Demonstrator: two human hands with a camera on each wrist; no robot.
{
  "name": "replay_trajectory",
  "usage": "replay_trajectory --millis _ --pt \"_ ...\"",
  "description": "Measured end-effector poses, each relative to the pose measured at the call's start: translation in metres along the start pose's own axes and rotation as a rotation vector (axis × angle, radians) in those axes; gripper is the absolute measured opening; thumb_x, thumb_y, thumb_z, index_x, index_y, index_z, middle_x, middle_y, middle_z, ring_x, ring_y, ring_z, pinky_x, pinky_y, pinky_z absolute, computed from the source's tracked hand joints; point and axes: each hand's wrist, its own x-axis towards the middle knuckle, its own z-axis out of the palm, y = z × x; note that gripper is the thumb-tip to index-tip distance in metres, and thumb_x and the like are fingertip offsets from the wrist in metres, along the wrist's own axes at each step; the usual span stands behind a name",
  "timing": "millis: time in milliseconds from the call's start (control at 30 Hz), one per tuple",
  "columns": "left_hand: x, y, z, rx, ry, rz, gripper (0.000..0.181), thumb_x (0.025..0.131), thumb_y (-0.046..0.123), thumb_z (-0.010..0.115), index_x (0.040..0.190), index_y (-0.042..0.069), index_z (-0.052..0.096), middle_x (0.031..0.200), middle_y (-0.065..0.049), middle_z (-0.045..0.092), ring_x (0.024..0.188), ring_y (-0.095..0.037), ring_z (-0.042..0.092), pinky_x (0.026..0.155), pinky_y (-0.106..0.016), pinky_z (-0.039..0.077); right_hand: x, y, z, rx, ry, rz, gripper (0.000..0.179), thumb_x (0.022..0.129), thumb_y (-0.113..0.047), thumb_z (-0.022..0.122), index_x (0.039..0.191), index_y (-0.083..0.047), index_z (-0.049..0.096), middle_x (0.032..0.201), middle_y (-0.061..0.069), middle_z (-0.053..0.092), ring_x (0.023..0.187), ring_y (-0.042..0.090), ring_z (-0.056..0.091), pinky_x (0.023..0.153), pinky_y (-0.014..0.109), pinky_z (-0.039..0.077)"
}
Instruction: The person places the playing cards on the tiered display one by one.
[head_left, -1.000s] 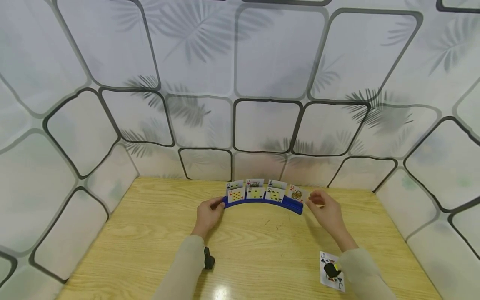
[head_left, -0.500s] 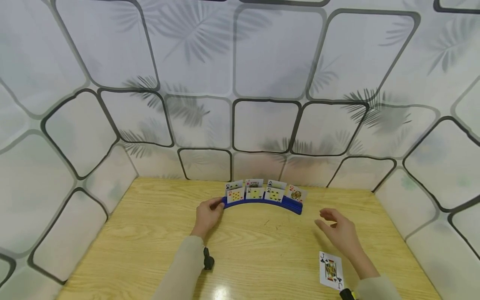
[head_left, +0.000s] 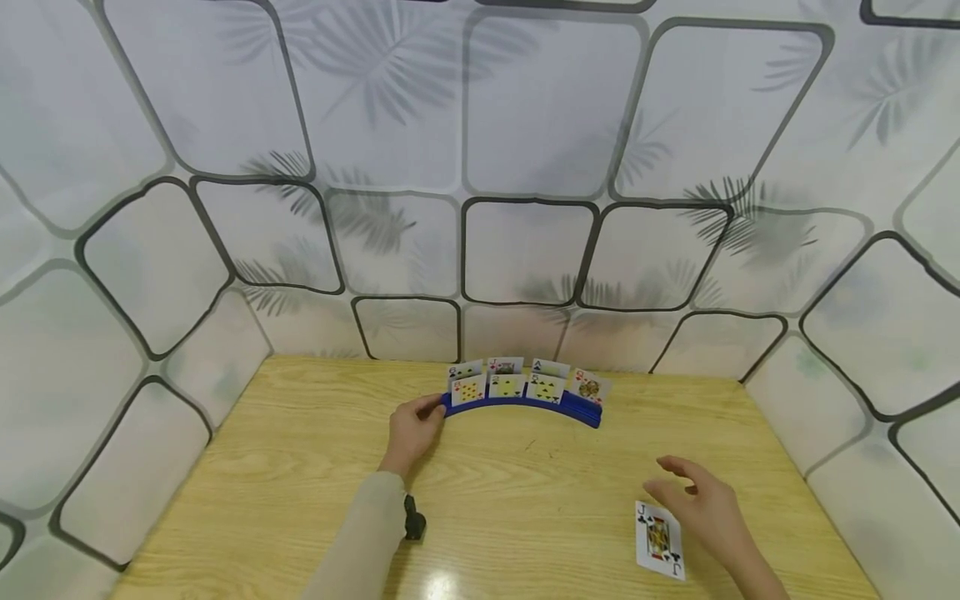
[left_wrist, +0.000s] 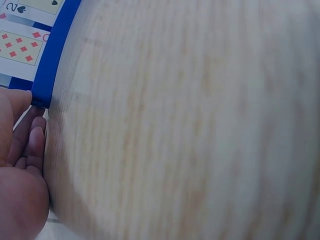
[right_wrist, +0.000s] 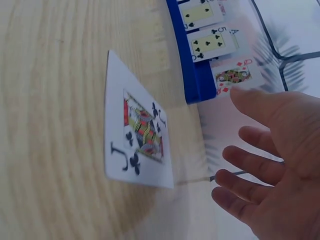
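A curved blue playing card holder (head_left: pixel 487 405) stands at the far side of the table. My left hand (head_left: pixel 411 429) pinches its left end, with the thumb on the front in the left wrist view. Two rows of cards stand in it, among them a diamonds card (left_wrist: pixel 19 47), a two of spades (head_left: pixel 506 386), a five of clubs (right_wrist: pixel 207 46) and, at the right end, a queen of diamonds (head_left: pixel 589 387). A jack of clubs (head_left: pixel 659 540) lies face up on the table at the right. Just beside and above it hovers my right hand (head_left: pixel 705 500), fingers spread and holding nothing.
The light wood table (head_left: pixel 525 517) meets a patterned cloth wall (head_left: pixel 525 250) right behind the card holder. Similar cloth closes off the left and right sides. A black wrist camera (head_left: pixel 414 518) sits at my left sleeve.
My right hand has let go of the queen of diamonds, which stays in the holder, and has moved back toward the jack of clubs. My left hand keeps its grip on the holder.
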Motion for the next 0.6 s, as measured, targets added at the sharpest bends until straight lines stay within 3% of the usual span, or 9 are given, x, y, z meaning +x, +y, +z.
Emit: replay_trajectory --millis 167,367,600 --pt "0.000 0.001 0.000 -0.003 -0.002 -0.003 0.027 0.100 0.010 0.069 0.124 0.002 0.077 0.125 -0.018 0.076 0.119 -0.036 0.071 0.102 -0.052 0.057 -0.007 0.012 0.000 -0.033 -0.098 0.048 0.069 0.097 -0.049 0.074 0.146 -0.002 0.059 0.151 0.031 0.055 0.136 0.055 0.052 0.104 0.064 0.053" --pt "-0.001 0.001 0.000 -0.007 -0.004 -0.012 0.027 0.101 0.011 0.069 0.125 0.002 0.077 0.126 -0.019 0.076 0.119 -0.036 0.070 0.102 -0.052 0.057 -0.017 0.024 0.006 -0.115 -0.112 0.032 0.076 0.093 -0.054 0.076 0.144 -0.001 0.060 0.148 0.032 0.056 0.137 0.057 0.049 0.108 0.069 0.046" --pt "0.000 0.000 0.000 -0.014 -0.006 -0.025 0.027 0.101 0.011 0.069 0.126 0.002 0.076 0.128 -0.018 0.075 0.122 -0.036 0.070 0.105 -0.052 0.056 -0.022 0.030 0.008 -0.166 -0.160 0.038 0.085 0.091 -0.060 0.075 0.147 0.001 0.056 0.153 0.036 0.046 0.139 0.063 0.042 0.108 0.076 0.041"
